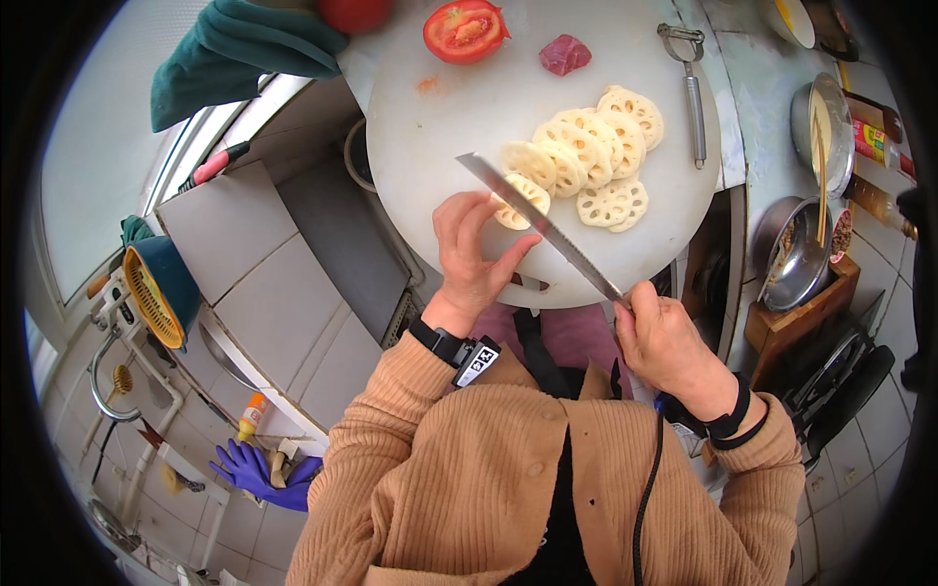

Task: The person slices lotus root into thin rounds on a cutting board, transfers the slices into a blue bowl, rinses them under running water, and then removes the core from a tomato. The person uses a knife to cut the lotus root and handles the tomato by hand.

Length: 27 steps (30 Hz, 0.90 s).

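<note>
My right hand (663, 340) grips the handle of a kitchen knife (560, 242), whose blade slants up and left over a round white cutting board (432, 139). Beneath the blade lies a lotus root piece (524, 192), with the fingertips of my left hand (473, 256) at its left edge; whether they grip it is hard to tell. Overlapping lotus root slices (582, 146) spread to the right of the blade. Farther up the board are a halved tomato (465, 33), a small chunk of raw meat (564, 55) and, on the right, a metal peeler (692, 110).
At the right stand a metal bowl (799, 256) with chopsticks across it, another metal bowl (843, 139) and bottles. A green cloth (220, 62) hangs at the upper left. A blue basin with a yellow strainer (157, 293) and purple rubber gloves (256, 472) are at the left.
</note>
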Each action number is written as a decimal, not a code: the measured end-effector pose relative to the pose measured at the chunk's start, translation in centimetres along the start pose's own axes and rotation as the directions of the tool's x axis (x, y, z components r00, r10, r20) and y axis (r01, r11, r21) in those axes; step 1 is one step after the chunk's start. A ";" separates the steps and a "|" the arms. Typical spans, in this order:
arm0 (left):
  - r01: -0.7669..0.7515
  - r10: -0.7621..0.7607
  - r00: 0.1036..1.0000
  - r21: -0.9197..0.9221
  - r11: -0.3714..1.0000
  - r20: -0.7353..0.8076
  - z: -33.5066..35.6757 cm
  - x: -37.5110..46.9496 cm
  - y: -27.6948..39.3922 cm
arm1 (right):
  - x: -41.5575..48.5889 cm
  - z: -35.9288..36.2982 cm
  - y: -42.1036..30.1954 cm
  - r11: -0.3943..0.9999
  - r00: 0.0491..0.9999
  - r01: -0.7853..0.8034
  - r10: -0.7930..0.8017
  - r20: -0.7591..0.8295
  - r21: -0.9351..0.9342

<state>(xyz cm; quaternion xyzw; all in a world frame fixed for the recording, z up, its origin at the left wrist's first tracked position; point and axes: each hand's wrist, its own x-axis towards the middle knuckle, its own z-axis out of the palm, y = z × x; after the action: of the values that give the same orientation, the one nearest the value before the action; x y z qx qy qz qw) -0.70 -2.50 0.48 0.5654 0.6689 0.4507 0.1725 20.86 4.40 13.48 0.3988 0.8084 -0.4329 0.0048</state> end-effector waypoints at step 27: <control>-0.111 0.111 0.973 -0.013 0.994 0.202 -2.5 2.1 2.4 | -4.8 0.2 1.8 0.994 0.992 -0.104 0.105 -0.073 0.022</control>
<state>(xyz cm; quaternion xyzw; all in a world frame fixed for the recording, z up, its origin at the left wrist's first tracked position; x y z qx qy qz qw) -1.70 -1.69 4.30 0.6447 0.6148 0.4004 0.2147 25.22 1.77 13.75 0.4563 0.7821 -0.4244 -0.0063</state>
